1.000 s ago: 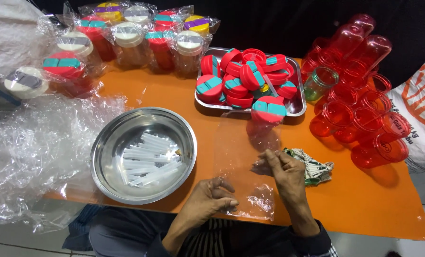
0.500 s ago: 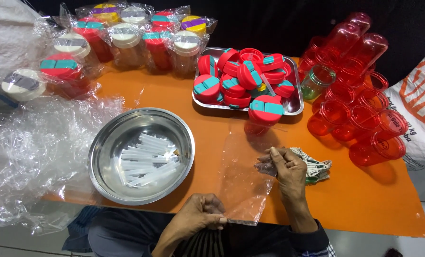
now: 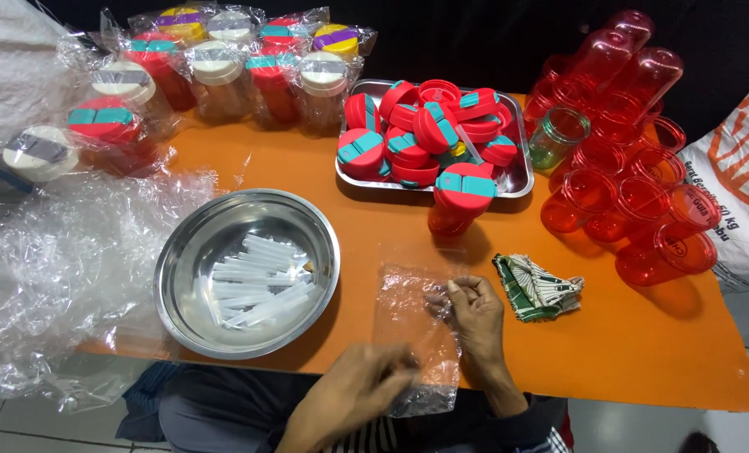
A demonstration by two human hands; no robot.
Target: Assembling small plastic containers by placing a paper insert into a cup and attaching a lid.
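While I watched the head view, I logged these:

Bag: a clear plastic bag (image 3: 415, 323) lay flat on the orange table (image 3: 626, 352) at the near edge, about 6 o'clock.
Right hand: my right hand (image 3: 473, 312) had fingers pinched together on the bag's right edge.
Left hand: my left hand (image 3: 359, 394), blurred, was closed on the bag's lower end, at 7 o'clock from the right.
Cup: a lidded red cup (image 3: 458, 200) stood at 12 o'clock of the bag.
Bowl: a steel bowl (image 3: 182, 277) of clear straws (image 3: 257, 281) sat at 9 o'clock.
Cloth: a folded cloth (image 3: 538, 287) lay at 3 o'clock.
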